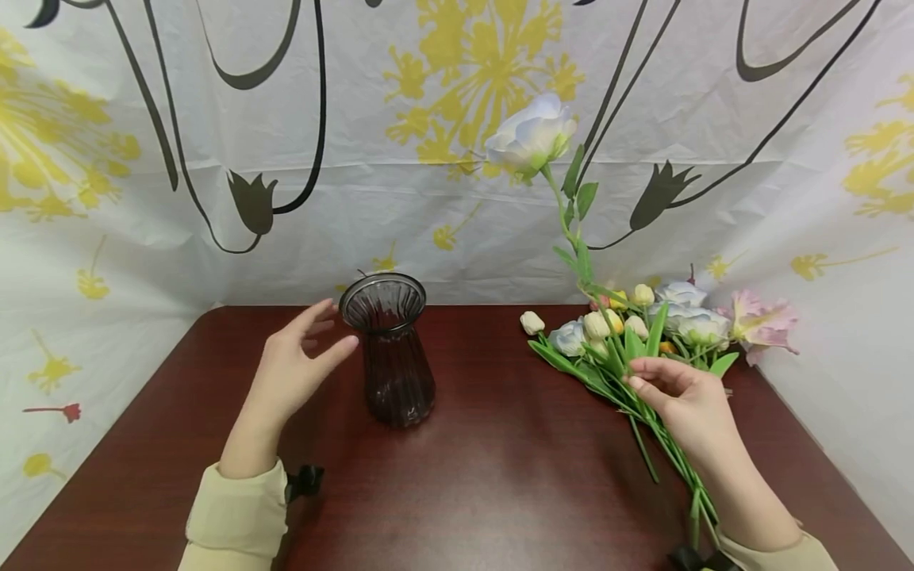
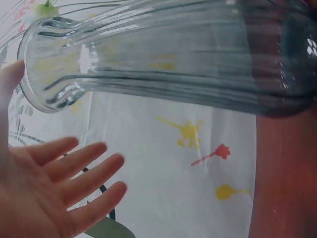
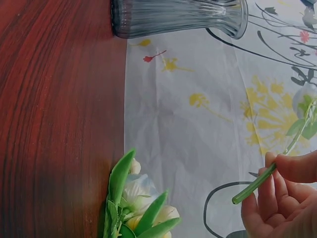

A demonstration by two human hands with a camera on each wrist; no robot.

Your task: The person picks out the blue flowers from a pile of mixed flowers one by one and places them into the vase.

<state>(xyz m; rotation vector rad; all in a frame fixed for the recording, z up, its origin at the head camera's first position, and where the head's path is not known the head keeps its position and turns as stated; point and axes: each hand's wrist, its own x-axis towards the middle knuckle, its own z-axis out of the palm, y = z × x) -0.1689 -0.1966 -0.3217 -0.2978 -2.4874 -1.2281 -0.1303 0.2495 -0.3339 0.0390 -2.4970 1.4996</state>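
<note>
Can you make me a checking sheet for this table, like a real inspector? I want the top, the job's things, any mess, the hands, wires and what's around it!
Surface: dark red table, shiny in places.
Job's things: vase upright, no stems seen inside; one pale flower held up; a mixed bunch lying on the right.
Clutter: nothing seen.
Hands: left hand beside the vase, fingers spread, touching or not unclear; right hand pinches the flower's stem.
Cables: nothing seen.
Surroundings: white backdrop with yellow, dark and red plant prints.
</note>
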